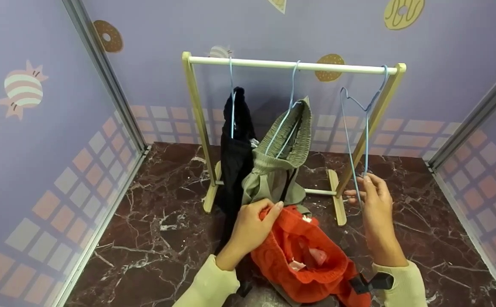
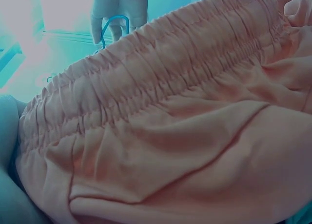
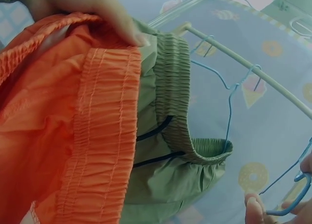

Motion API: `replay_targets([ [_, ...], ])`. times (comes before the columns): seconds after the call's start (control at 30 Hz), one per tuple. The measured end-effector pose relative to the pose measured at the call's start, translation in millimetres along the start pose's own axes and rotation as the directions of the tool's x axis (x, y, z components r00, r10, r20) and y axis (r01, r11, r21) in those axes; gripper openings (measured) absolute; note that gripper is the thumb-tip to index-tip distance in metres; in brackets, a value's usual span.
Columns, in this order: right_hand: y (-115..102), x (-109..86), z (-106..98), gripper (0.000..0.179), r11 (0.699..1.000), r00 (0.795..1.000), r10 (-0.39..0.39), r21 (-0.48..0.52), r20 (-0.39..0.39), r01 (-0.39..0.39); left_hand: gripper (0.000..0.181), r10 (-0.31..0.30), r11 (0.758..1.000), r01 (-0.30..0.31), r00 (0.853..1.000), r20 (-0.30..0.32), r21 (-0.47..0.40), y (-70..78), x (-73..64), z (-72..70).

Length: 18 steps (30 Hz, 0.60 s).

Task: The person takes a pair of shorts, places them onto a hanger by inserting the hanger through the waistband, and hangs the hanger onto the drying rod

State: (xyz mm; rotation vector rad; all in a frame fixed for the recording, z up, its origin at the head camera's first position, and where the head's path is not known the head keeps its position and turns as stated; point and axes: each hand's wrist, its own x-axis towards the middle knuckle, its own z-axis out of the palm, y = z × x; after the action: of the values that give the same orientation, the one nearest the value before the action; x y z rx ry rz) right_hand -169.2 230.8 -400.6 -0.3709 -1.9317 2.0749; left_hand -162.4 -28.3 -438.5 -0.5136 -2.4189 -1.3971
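Red-orange elastic-waist shorts (image 1: 337,264) hang with their waist gaping upward, and my left hand (image 1: 252,226) pinches the waistband at its far left edge. In the left wrist view the gathered waistband (image 2: 141,63) fills most of the picture. My right hand (image 1: 378,217) holds the lower end of a blue wire hanger (image 1: 366,136) between thumb and fingers. That hanger hooks over the rail at its right end and carries no garment. The right wrist view has the hanger's bent end (image 3: 297,202) among my right fingers.
A wooden rack with a white rail (image 1: 265,64) stands against the wall. Olive green elastic-waist bottoms (image 1: 273,170) hang from another blue hanger mid-rail. Black bottoms (image 1: 235,157) hang at the left. Under the rack lies a dark marbled floor (image 1: 158,238), with walls on both sides.
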Motion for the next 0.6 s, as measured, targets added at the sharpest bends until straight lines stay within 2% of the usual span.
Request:
replay_targets([
  [0.17,-1.5,2.0,-2.1,0.026,0.990,0.991,0.075,0.112,0.107,-0.087,0.032,-0.006,1.000,0.006,1.000,0.003,0.000,0.9,0.0,-0.3],
  [0.27,-1.2,3.2,-3.4,0.023,0.986,0.988,0.096,0.125,0.122,-0.111,0.033,-0.002,1.000,0.002,1.000,0.003,0.000,0.3,0.0,-0.4],
  [0.6,1.6,7.6,-1.6,0.043,0.995,0.996,0.088,0.045,0.003,-0.088,0.032,-0.013,1.000,0.012,1.000,0.009,0.019,-0.9,-0.3,-0.7],
])
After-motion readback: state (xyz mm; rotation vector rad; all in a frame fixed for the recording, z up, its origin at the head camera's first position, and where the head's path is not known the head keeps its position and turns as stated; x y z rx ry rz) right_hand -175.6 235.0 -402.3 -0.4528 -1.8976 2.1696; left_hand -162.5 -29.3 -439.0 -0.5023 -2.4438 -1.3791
